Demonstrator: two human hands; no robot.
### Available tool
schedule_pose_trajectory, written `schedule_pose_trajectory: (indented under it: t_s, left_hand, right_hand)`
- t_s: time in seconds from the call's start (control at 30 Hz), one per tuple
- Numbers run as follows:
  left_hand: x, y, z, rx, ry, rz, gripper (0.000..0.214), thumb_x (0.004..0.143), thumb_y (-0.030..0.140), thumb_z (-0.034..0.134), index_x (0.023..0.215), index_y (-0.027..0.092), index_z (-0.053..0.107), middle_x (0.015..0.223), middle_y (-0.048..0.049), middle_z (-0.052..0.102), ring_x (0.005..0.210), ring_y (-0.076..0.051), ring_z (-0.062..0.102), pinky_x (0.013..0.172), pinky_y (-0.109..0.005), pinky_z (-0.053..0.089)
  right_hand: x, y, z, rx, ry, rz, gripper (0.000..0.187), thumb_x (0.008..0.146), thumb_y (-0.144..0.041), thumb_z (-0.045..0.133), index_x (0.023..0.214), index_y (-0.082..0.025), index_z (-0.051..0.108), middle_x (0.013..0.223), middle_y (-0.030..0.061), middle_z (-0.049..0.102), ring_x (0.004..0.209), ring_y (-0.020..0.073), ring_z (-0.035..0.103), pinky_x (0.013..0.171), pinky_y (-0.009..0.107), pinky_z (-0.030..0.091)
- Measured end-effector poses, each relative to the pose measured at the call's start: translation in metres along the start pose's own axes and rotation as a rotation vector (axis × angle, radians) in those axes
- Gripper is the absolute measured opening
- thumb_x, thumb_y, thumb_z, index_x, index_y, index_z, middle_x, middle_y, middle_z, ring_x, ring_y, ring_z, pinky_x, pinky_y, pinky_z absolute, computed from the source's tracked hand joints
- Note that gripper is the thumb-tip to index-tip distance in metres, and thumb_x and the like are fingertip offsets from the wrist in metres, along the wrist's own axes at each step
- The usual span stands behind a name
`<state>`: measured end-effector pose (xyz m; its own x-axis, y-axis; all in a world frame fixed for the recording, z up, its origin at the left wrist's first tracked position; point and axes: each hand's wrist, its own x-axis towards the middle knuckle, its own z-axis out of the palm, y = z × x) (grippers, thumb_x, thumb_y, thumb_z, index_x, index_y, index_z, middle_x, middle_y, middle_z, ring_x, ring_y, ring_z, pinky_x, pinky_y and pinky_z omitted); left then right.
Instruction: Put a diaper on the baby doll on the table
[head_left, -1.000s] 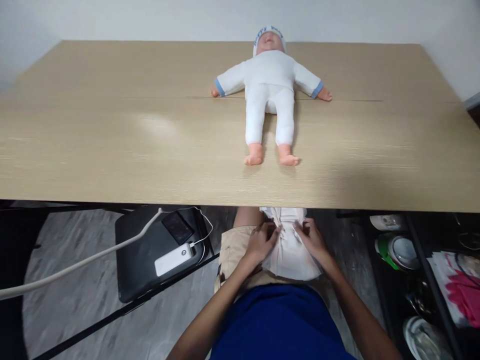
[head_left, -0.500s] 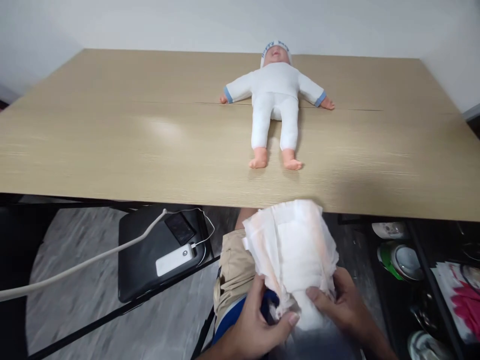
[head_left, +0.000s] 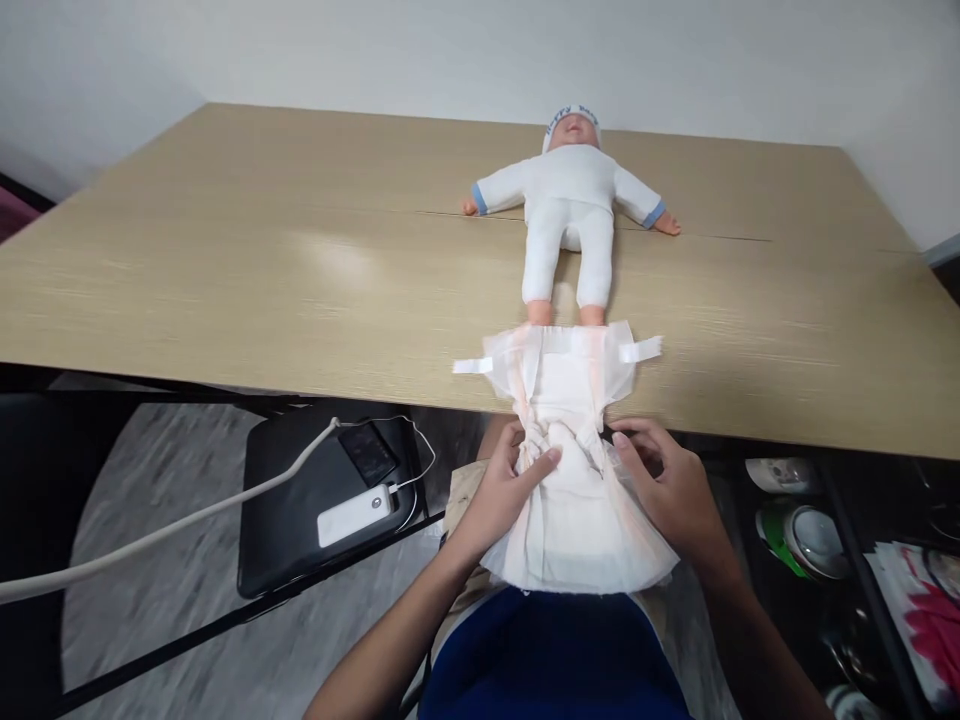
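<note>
A baby doll point(head_left: 568, 205) in a white suit and cap lies on its back on the wooden table point(head_left: 300, 270), feet toward me. A white diaper point(head_left: 570, 440) is opened out over the table's near edge, its top with two tabs just below the doll's feet. My left hand point(head_left: 510, 490) grips the diaper's narrow middle from the left. My right hand point(head_left: 664, 485) grips it from the right. The diaper's lower half hangs over my lap.
A black chair point(head_left: 300, 520) at the left under the table holds a phone point(head_left: 367, 453) and a white power bank point(head_left: 352, 515) with a cable. Shelves point(head_left: 847, 520) with bowls and bags stand at the right. A grey wall lies behind the table.
The diaper went from folded in my lap to lifted and spread out, then was laid flat over the table's edge below the doll's feet. Both hands moved forward with it.
</note>
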<state>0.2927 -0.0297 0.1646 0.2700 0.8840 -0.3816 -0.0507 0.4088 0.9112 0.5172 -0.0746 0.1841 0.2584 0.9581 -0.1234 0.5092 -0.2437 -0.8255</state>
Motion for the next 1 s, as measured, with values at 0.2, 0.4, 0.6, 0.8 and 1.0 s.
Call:
schedule_pose_trajectory:
  t_s: [0.2,0.4,0.6,0.8,1.0]
  left_hand:
    - [0.001,-0.010,0.004,-0.031,-0.002,-0.049,0.073,0.087,0.060,0.092,0.138,0.017,0.063,0.150,-0.0171,0.074,0.140,-0.034,0.070,0.115,-0.041,0.057]
    - [-0.004,-0.006,0.006,-0.011,-0.024,-0.073,0.066,0.085,0.060,0.093,0.131,0.020,0.067,0.141,-0.0155,0.079,0.136,-0.036,0.073,0.113,-0.042,0.059]
    - [-0.011,-0.010,-0.003,0.187,-0.036,-0.009,0.055,0.098,0.059,0.082,0.135,0.021,0.065,0.146,-0.0156,0.077,0.139,-0.034,0.073,0.115,-0.042,0.059]
    - [-0.046,0.062,-0.054,0.765,-0.103,0.121,0.050,0.110,0.060,0.066,0.151,0.031,0.066,0.130,-0.0080,0.084,0.110,-0.031,0.081,0.094,-0.042,0.064]
    - [0.058,0.136,-0.090,0.964,0.088,0.868,0.037,0.114,0.040,0.060,0.149,0.029,0.067,0.139,-0.0094,0.077,0.124,-0.030,0.072,0.118,-0.049,0.057]
  right_hand:
    - [-0.008,-0.002,0.004,-0.151,0.193,-0.330,0.018,0.110,-0.042,0.068,0.112,-0.025,0.074,0.098,0.0047,0.079,0.086,0.0236,0.072,0.080,0.038,0.058]
    - [0.034,-0.032,0.026,-0.355,0.107,-0.649,0.040,0.115,-0.037,0.063,0.149,-0.016,0.067,0.148,0.0177,0.073,0.142,0.0341,0.065,0.122,0.053,0.054]
    - [0.077,-0.037,0.066,-0.622,-0.036,-0.584,0.072,0.115,-0.060,0.060,0.176,-0.023,0.050,0.186,0.0180,0.039,0.174,0.0413,0.032,0.141,0.066,0.029]
    - [0.084,-0.028,0.074,-0.679,-0.067,-0.576,0.075,0.115,-0.065,0.056,0.179,-0.028,0.047,0.190,0.0154,0.032,0.176,0.0424,0.027,0.143,0.066,0.022]
    - [0.084,-0.028,0.072,-0.679,-0.060,-0.576,0.072,0.116,-0.061,0.055,0.179,-0.028,0.046,0.189,0.0157,0.034,0.175,0.0431,0.028,0.142,0.068,0.021]
